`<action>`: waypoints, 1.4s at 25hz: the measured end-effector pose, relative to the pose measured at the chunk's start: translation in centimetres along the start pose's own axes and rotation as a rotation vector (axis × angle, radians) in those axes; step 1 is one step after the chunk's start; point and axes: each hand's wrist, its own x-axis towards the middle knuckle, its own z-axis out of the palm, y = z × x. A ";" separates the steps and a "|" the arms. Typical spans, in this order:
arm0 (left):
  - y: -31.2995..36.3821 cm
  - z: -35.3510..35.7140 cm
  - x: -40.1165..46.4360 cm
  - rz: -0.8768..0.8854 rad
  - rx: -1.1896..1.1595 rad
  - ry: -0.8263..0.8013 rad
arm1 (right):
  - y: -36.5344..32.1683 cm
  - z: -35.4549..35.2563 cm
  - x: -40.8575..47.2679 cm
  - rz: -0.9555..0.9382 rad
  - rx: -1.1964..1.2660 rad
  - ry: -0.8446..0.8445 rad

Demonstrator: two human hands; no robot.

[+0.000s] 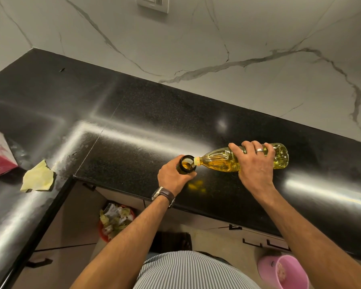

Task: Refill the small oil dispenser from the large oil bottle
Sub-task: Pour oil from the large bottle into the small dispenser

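The small dark round glass oil dispenser (188, 165) is standing upright on the black polished stone counter (133, 126), near its front edge, mouth open. The left hand (174, 178) is gripping it, fingers curled round its body. To its right, the large clear plastic bottle of yellow oil (223, 160) is lying almost level, long axis running left to right, neck pointing left and touching the dispenser's rim. The right hand (255, 163) is holding it from above, fingers wrapped over the body. Likely risk: the mouth being narrow, any steeper tilt could be surging oil past the rim; overfilling is also possible, the level being hard to read.
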 end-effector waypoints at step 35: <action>-0.2 0.0 0.1 0.010 0.011 0.002 | -0.1 -0.3 0.0 0.002 -0.027 -0.020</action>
